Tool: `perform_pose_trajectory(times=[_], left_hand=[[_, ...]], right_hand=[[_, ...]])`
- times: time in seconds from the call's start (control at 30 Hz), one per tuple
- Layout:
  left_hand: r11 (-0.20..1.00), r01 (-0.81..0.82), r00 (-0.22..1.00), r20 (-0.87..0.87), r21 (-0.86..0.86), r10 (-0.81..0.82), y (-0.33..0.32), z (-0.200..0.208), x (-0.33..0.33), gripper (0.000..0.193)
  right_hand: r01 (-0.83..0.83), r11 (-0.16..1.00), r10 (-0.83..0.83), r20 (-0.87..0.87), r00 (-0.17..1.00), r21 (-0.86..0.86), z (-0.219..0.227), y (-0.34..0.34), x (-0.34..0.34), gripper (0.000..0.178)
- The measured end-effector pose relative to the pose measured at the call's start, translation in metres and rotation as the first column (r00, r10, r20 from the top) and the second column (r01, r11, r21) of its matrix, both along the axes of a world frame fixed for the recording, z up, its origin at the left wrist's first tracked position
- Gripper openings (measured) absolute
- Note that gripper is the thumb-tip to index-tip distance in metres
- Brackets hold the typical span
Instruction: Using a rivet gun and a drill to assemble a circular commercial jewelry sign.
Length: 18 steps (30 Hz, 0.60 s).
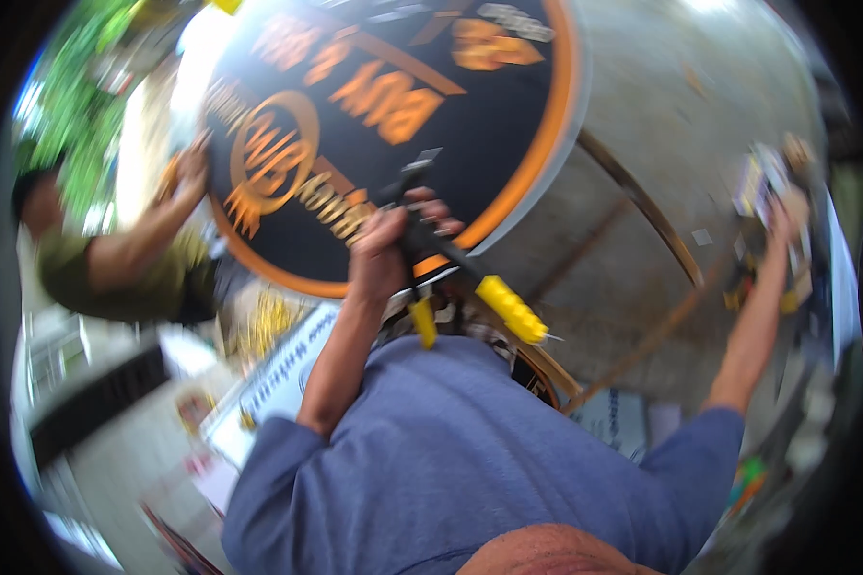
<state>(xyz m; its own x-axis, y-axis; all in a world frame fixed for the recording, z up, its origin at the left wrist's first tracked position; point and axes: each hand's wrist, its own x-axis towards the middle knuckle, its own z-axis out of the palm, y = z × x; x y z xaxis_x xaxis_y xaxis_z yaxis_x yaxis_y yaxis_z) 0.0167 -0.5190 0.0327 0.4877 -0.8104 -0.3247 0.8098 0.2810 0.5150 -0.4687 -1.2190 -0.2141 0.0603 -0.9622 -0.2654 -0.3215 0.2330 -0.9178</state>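
Note:
My left hand is wrapped round a black plier-like hand tool with two yellow-gripped handles. A metal tip points away from me, and a thin pin shows by the longer grip; its exact kind is unclear. Just beyond is a large round black sign with an orange rim and orange lettering. On the far right, my right hand reaches out to a blurred pile with a white and purple box. Motion smears its fingers, so whether it grips anything cannot be told.
At the left, another person in an olive shirt has a hand at the sign's edge. A grey sheet-like surface lies right of the sign, with a wooden strip below. Yellow strands and a printed white panel lie lower left.

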Motion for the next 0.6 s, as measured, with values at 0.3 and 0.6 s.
perform_pose_trajectory(times=[0.3,0.6], left_hand=[[1.0,-0.014,0.989,0.147,-0.006,0.015,0.027,0.015,0.0,0.039],[0.986,-0.157,0.967,0.195,-0.062,0.166,0.066,0.012,0.014,0.041]], right_hand=[[0.118,0.991,-0.12,-0.031,0.992,-0.054,0.016,-0.008,-0.021,0.02],[-0.02,0.971,0.112,0.38,0.918,-0.237,0.095,0.071,0.052,0.021]])
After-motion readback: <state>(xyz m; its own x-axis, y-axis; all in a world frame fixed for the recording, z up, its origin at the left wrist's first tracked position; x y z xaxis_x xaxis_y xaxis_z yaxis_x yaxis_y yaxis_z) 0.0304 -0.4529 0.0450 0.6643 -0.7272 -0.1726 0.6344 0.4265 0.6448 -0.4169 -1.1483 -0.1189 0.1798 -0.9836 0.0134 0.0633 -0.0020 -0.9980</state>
